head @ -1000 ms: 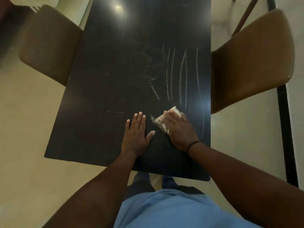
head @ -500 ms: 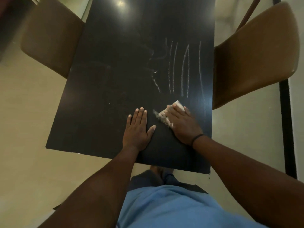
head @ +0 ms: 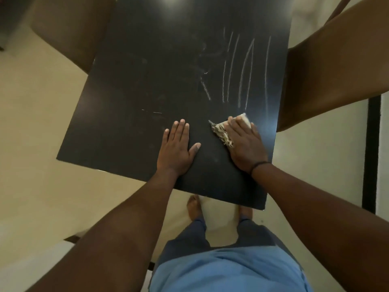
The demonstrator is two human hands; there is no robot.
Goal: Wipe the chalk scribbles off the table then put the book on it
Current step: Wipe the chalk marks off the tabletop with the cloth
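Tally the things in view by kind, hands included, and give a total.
Tables: 1
Chairs: 2
Cloths: 1
Hands: 2, left hand, right hand
Total: 6

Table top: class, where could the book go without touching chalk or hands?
The table's far left half, between the left chair and the chalk lines, lies bare. The near right is crowded: left hand, right hand pressing the cloth.
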